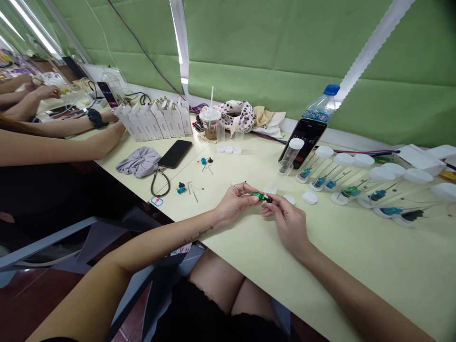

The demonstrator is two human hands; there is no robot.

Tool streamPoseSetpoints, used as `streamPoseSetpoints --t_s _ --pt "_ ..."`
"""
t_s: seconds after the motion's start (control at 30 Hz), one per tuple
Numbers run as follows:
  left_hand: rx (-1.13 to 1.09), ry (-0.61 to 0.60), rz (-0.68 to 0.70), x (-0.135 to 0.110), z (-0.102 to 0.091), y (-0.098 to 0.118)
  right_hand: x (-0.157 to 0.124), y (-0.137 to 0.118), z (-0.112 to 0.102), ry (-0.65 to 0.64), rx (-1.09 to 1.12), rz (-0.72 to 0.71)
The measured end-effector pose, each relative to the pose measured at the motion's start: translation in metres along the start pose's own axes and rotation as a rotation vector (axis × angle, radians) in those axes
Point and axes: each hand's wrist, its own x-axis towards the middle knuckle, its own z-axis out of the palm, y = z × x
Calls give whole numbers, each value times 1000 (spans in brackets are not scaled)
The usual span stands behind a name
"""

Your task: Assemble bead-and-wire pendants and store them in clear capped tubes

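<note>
Just above the table, my left hand pinches a small shiny green part. A black knob-like piece sits at the right end of that part, and the fingers of my right hand are closed on it. Whether the two pieces are joined cannot be seen. Close beyond my hands are a clear plastic tube and loose white caps. Left of my hands lie a blue part with a black piece and bent metal hex keys; a similar blue set lies farther back.
Several capped tubes with blue or green parts stand at the right. A phone showing a timer leans on a bottle. White boxes, a drink cup and a dark phone stand or lie left; a co-worker's arm reaches in there.
</note>
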Motion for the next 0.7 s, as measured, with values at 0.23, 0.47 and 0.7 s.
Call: streamPoseSetpoints --t_s 0.23,0.47,0.7 --pt "10 2 -5 -1 0 0 0 0 -1 -2 4 1" --pt "24 10 -8 -1 1 1 0 1 -1 -9 10 4" --pt "35 15 -2 -1 1 1 0 3 -1 -11 16 4"
